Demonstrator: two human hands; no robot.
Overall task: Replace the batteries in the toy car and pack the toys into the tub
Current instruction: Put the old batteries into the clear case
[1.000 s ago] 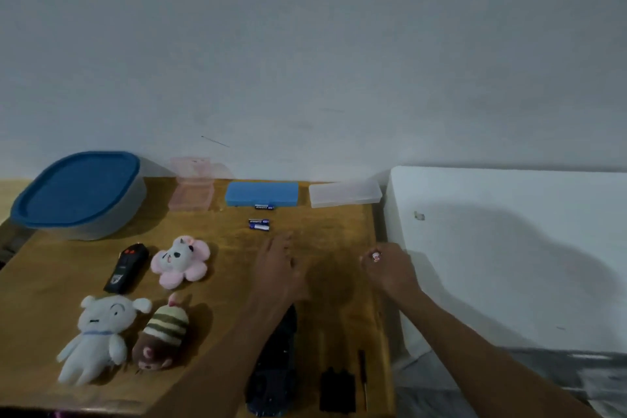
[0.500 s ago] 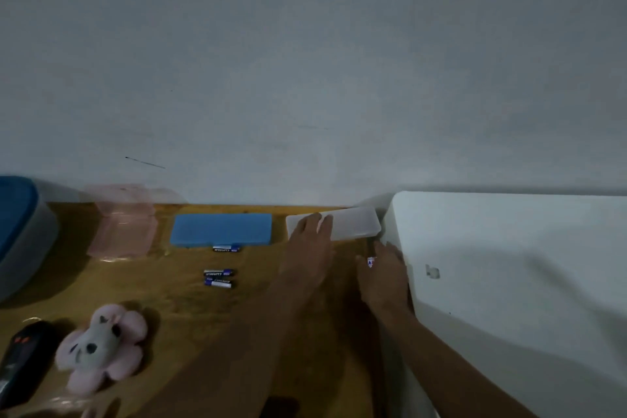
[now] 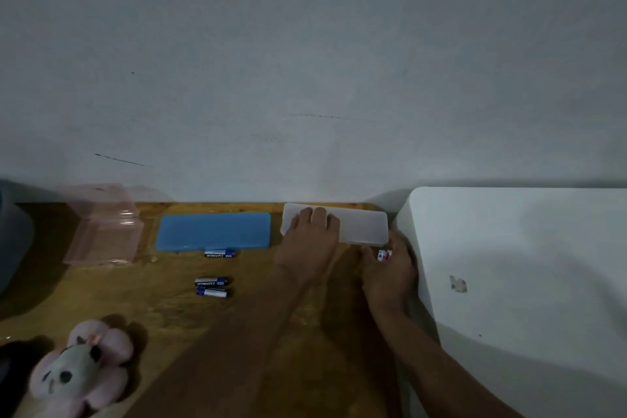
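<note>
Three dark-blue cylindrical batteries (image 3: 211,282) lie on the wooden table (image 3: 169,309), at 6 o'clock from the matte blue case (image 3: 213,231). The tub (image 3: 13,241), at 9 o'clock, is cropped by the frame edge. The left hand (image 3: 307,248) rests flat-fingered on the frosted plastic case (image 3: 363,226). The right hand (image 3: 390,268) curls around a small labelled object (image 3: 384,254), too blurred to identify.
</note>
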